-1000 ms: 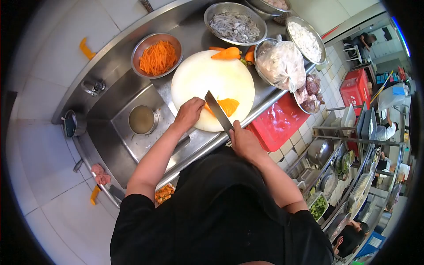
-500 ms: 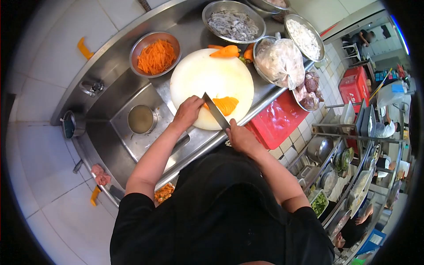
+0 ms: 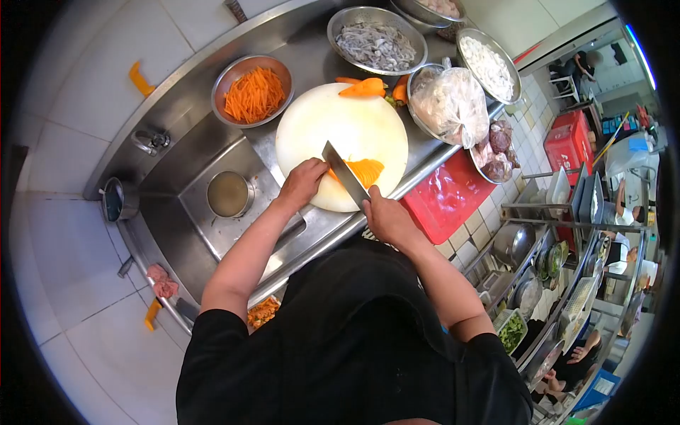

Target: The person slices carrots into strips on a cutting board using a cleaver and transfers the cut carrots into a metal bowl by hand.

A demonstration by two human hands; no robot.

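Note:
A round white cutting board (image 3: 319, 120) lies across the edge of the steel sink counter. My right hand (image 3: 386, 216) is closed round the handle of a knife (image 3: 345, 173), whose blade points up and left over the board. Overlapping orange carrot slices (image 3: 366, 171) lie right of the blade. My left hand (image 3: 304, 184) is closed at the board's lower left, its fingertips on the carrot piece left of the blade; most of that piece is hidden. A whole peeled carrot (image 3: 364, 88) rests at the board's top edge.
Shredded carrot fills a bowl (image 3: 253, 95) at the upper left. Other bowls (image 3: 377, 40) and a plastic bag (image 3: 450, 106) stand beyond the board. A pot (image 3: 229, 194) sits in the sink (image 3: 173, 241). Right are a red lid (image 3: 450, 198), racks and people.
The knife blade and my right hand have shifted slightly left along the carrot. My left hand stays at the carrot's left end. The view has moved a little.

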